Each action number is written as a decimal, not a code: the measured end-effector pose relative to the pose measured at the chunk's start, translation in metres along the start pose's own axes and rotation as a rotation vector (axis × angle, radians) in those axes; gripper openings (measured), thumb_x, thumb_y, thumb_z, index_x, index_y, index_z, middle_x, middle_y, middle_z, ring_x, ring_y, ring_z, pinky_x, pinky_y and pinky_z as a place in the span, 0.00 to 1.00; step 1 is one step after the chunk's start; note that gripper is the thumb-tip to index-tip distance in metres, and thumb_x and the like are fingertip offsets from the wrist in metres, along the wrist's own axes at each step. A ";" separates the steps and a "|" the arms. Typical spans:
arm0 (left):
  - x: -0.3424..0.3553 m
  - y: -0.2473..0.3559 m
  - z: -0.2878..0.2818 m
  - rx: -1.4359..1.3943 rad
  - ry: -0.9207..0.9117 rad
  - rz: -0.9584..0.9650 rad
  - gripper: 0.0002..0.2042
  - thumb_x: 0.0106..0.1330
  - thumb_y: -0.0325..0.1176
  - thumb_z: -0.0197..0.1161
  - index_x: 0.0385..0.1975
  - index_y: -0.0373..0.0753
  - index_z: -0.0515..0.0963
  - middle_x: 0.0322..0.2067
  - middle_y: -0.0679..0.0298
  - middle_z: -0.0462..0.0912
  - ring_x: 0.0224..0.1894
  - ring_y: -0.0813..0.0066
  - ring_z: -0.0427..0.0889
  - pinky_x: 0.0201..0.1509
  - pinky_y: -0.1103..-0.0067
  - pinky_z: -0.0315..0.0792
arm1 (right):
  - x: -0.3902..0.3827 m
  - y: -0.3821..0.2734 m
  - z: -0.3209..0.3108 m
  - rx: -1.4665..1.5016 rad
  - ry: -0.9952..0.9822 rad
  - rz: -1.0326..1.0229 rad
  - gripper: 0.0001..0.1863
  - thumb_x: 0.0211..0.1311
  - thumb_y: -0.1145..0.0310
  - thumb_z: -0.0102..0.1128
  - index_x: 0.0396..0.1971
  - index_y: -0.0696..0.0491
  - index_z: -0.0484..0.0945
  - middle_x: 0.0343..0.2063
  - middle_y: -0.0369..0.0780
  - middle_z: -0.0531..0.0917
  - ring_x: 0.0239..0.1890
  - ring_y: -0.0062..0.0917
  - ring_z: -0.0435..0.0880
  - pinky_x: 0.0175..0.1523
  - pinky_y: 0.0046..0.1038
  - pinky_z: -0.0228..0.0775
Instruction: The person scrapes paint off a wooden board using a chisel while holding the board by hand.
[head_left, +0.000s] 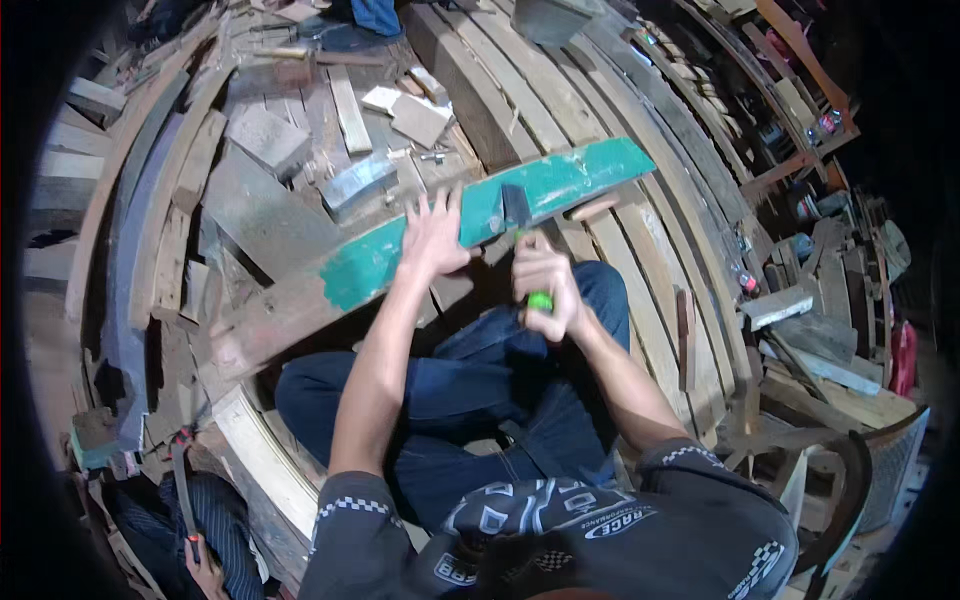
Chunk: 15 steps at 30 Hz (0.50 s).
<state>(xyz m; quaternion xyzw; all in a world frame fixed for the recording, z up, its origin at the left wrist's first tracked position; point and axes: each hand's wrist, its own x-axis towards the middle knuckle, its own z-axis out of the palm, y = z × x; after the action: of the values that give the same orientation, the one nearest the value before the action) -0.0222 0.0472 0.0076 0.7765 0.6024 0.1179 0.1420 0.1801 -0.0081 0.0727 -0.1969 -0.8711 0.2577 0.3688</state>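
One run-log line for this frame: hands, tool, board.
left hand: spread on partly green board | right hand: gripping green-handled scraper | blade: over green area | board's left end: no green

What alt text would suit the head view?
The left hand rests spread on a partly green-painted wooden plank, while the right hand grips a dark-bladed, green-handled scraper at its painted face. Wood offcuts lie beyond.
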 end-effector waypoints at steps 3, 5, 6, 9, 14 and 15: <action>0.005 0.009 -0.007 -0.049 0.024 0.019 0.57 0.46 0.50 0.78 0.75 0.37 0.51 0.68 0.46 0.64 0.71 0.40 0.61 0.75 0.45 0.51 | 0.006 0.010 -0.016 -0.119 -0.011 0.130 0.15 0.24 0.58 0.60 0.10 0.53 0.69 0.14 0.38 0.70 0.22 0.35 0.70 0.48 0.37 0.63; 0.003 0.003 -0.003 -0.033 0.002 0.001 0.57 0.45 0.50 0.79 0.74 0.37 0.52 0.67 0.47 0.64 0.70 0.40 0.61 0.74 0.45 0.52 | -0.010 -0.006 0.005 0.000 -0.113 0.051 0.15 0.23 0.57 0.60 0.09 0.52 0.70 0.14 0.38 0.69 0.22 0.34 0.70 0.50 0.37 0.62; 0.004 0.002 -0.002 -0.027 -0.006 0.000 0.58 0.44 0.50 0.79 0.74 0.37 0.52 0.67 0.47 0.65 0.70 0.40 0.62 0.74 0.45 0.52 | -0.013 -0.003 0.007 -0.028 -0.134 0.010 0.14 0.23 0.58 0.60 0.09 0.52 0.70 0.14 0.38 0.70 0.22 0.34 0.72 0.48 0.36 0.63; 0.007 0.006 -0.006 -0.025 0.032 0.007 0.58 0.42 0.48 0.80 0.74 0.38 0.53 0.68 0.48 0.64 0.69 0.40 0.63 0.74 0.45 0.53 | 0.010 0.015 -0.024 -0.098 0.063 0.152 0.14 0.23 0.60 0.60 0.09 0.53 0.69 0.14 0.39 0.71 0.22 0.35 0.72 0.43 0.34 0.65; 0.001 0.006 -0.001 -0.026 -0.030 -0.011 0.58 0.44 0.48 0.80 0.75 0.39 0.51 0.68 0.48 0.64 0.69 0.38 0.63 0.74 0.43 0.48 | -0.006 -0.013 -0.003 0.040 -0.065 0.013 0.15 0.19 0.60 0.58 0.10 0.54 0.70 0.12 0.39 0.68 0.20 0.35 0.71 0.46 0.34 0.63; 0.007 0.003 -0.004 -0.037 -0.005 -0.002 0.58 0.43 0.47 0.80 0.75 0.39 0.51 0.68 0.48 0.65 0.69 0.39 0.63 0.74 0.42 0.48 | 0.001 -0.001 -0.011 0.045 0.021 0.030 0.15 0.19 0.60 0.59 0.10 0.54 0.70 0.12 0.39 0.69 0.20 0.35 0.71 0.45 0.34 0.63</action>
<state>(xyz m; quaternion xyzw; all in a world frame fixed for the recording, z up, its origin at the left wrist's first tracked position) -0.0197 0.0533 0.0128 0.7735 0.6005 0.1268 0.1581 0.1875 -0.0052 0.0806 -0.2041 -0.8582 0.2805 0.3784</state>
